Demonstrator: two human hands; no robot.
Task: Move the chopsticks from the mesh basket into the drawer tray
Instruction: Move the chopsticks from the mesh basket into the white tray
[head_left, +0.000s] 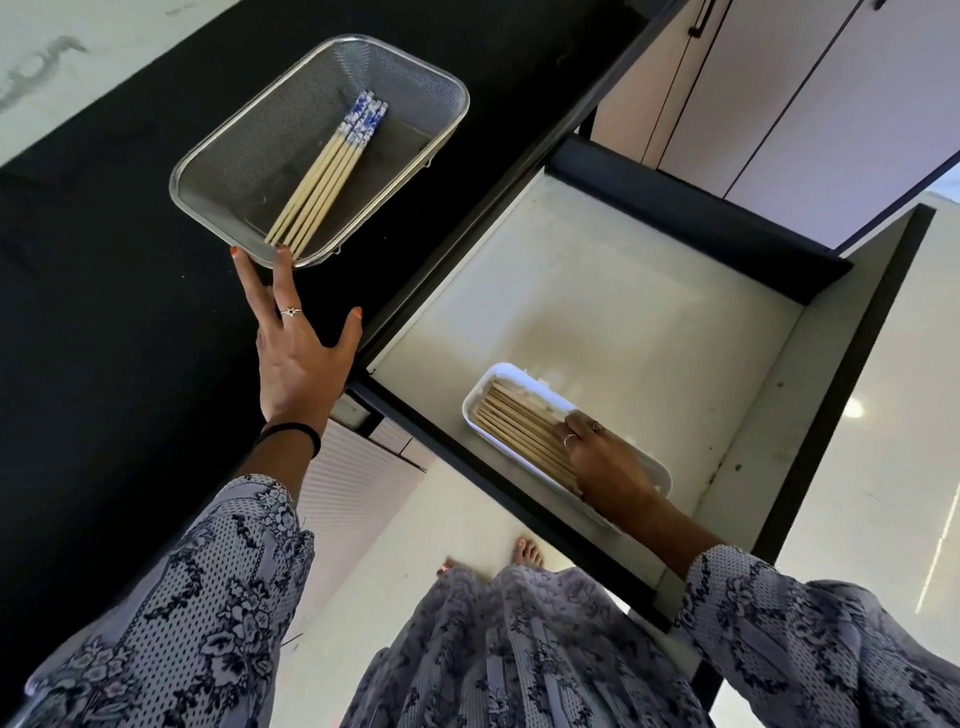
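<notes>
- The left hand (296, 338) is reaching out flat over the black countertop (104, 312), its fingers straight and spread apart, holding nothing.
- Two of its fingertips (283, 254) are touching the near rim of the mesh basket (415, 67), which is sitting on the countertop just beyond the hand.
- A bundle of blue-and-white-topped chopsticks (327, 171) is lying inside the basket, side by side, with the plain tips pointing toward the left fingertips and the patterned ends pointing away from them.
- A thin ring (291, 310) is showing on one left finger, and a black band (291, 434) is circling the wrist just behind the hand.
- The right hand (602, 462) is reaching down into the open drawer (623, 291), well apart from the left hand and lower than it.
- It is resting on the plain wooden chopsticks (511, 415) that are lying in the white drawer tray (475, 397); its fingers are bending down over the sticks, but whether they are pinching any cannot be told.
- The tray is lying directly under the right hand, near the drawer's front wall, and the sticks are running out beyond the fingers toward the tray's far end.
- Rings (570, 438) are showing on the right fingers.
- Both forearms are wearing floral-print sleeves (208, 571).
- Below and between the hands, bare toes (527, 551) are peeking out on the pale floor (374, 587) under the same floral fabric.
- Beyond the right hand, pale cabinet doors (779, 93) are standing behind the drawer.
</notes>
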